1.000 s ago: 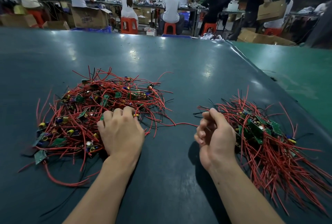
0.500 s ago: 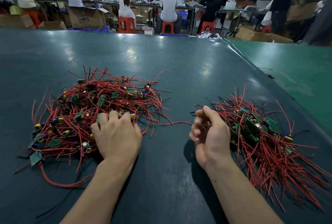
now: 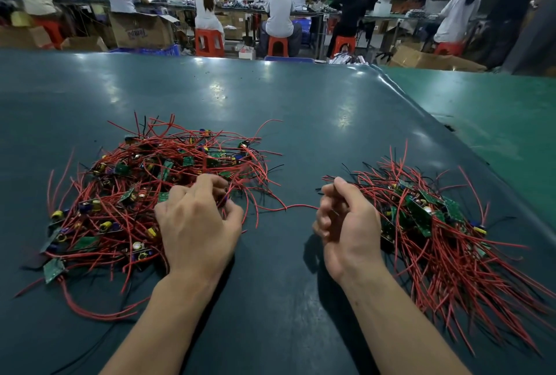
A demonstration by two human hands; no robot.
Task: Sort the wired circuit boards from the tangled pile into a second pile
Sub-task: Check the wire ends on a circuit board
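Note:
A tangled pile (image 3: 126, 194) of small green circuit boards with red and black wires lies at the left of the dark green table (image 3: 301, 110). A second pile (image 3: 436, 224), with its wires combed toward me, lies at the right. My left hand (image 3: 195, 224) rests on the near right edge of the tangled pile, and its fingers and thumb pinch something small among the wires. My right hand (image 3: 346, 224) is beside the second pile with curled fingers, and a red wire (image 3: 288, 208) runs from it to the tangled pile.
A lighter green table (image 3: 496, 122) adjoins on the right. Beyond the far edge, several people sit on orange stools (image 3: 209, 42) at workbenches, with cardboard boxes (image 3: 141, 30) on the floor. A loose red wire loop (image 3: 90, 308) trails from the tangled pile toward me.
My left hand's fingers have curled in to pinch at the tangled pile's edge. My right hand has stayed beside the second pile, still holding the red wire.

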